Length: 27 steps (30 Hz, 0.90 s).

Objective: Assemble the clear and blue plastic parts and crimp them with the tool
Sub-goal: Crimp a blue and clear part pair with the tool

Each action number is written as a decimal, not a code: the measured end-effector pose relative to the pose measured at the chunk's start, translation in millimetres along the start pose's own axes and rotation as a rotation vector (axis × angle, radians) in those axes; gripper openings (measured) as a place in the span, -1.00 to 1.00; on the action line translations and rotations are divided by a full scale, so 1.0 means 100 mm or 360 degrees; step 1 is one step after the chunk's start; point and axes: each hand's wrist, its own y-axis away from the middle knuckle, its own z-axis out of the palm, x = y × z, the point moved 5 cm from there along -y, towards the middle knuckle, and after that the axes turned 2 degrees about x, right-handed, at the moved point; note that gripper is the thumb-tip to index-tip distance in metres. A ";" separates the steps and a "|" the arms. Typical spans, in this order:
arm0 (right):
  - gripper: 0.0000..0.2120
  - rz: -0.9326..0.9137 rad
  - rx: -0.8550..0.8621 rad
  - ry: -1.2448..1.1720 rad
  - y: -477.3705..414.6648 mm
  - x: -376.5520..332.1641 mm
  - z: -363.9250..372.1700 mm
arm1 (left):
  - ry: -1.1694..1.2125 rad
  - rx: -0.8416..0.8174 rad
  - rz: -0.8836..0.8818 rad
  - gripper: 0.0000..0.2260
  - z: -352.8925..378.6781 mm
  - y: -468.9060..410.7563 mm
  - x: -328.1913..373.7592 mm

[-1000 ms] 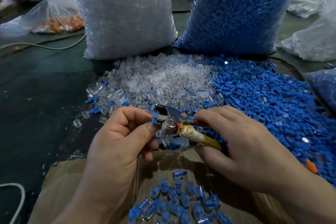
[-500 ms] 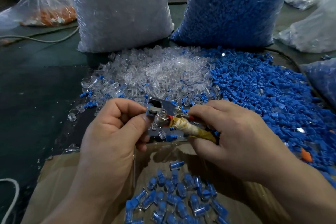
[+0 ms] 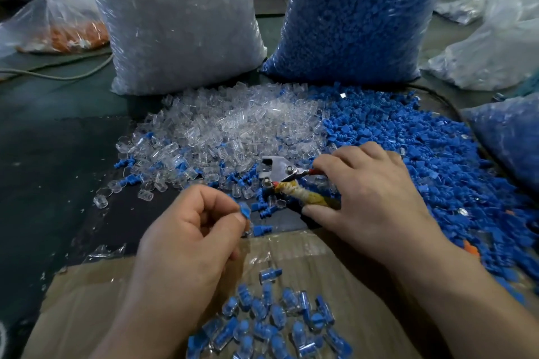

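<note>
My left hand [image 3: 186, 230] pinches a blue and clear plastic part [image 3: 244, 211] between thumb and forefinger, just above the cardboard box's far edge. My right hand [image 3: 364, 198] grips the crimping tool [image 3: 287, 181] by its tape-wrapped handles; the metal jaws point left and hold nothing. A heap of loose clear parts [image 3: 233, 122] lies behind the hands, with a heap of loose blue parts [image 3: 423, 154] to its right.
A cardboard box [image 3: 306, 256] in front of me holds several assembled blue-and-clear pieces [image 3: 277, 318]. A big bag of clear parts [image 3: 175, 23] and a bag of blue parts [image 3: 358, 14] stand behind. More bags sit at the left and right; a cable [image 3: 58, 74] runs at left.
My left hand has drawn the part out of the tool's jaws and moved down and left toward the box. The tool now sits apart, to the right.
</note>
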 end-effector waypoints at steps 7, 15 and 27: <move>-0.71 -0.0436 0.0368 -0.0356 0.21 -0.44 -0.13 | -0.0146 0.0031 0.0170 -0.84 0.04 0.06 0.10; -0.72 -0.0596 0.0433 -0.0468 0.25 -0.54 -0.12 | -0.0186 0.0046 0.0534 -0.95 0.01 0.14 0.23; -0.72 -0.0417 0.0115 -0.1093 0.29 -0.62 -0.15 | -0.0071 -0.0265 0.0615 -0.69 0.01 0.09 0.22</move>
